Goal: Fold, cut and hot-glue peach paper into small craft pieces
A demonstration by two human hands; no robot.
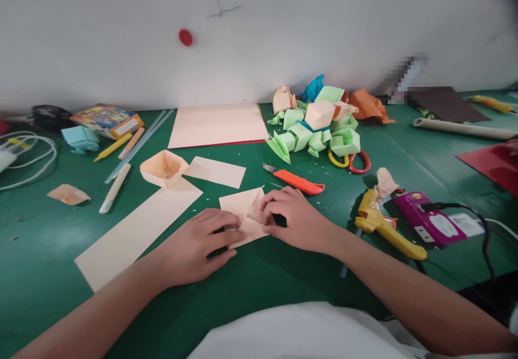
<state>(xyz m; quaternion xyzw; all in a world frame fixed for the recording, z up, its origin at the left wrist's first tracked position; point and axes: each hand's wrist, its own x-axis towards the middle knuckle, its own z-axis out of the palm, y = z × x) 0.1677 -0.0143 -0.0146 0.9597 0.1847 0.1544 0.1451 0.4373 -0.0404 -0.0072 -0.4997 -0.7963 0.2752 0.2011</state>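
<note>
Looks like you're midway through folding the peach paper square (239,202) at center: right hand's (297,218) fingers pinching a flap, left hand's (202,244) resting on it, can't tell if gripping. One open paper box (164,169) is done; lower-left paper strip (140,235) is unfolded.

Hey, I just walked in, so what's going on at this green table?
A person is handling a small piece of peach paper on the green table. The left hand has its fingers on the near left side; the right hand is at a folded part on the right. An open paper box sits at the far end of a long strip. A cutter and yellow glue gun lie nearby.
</note>
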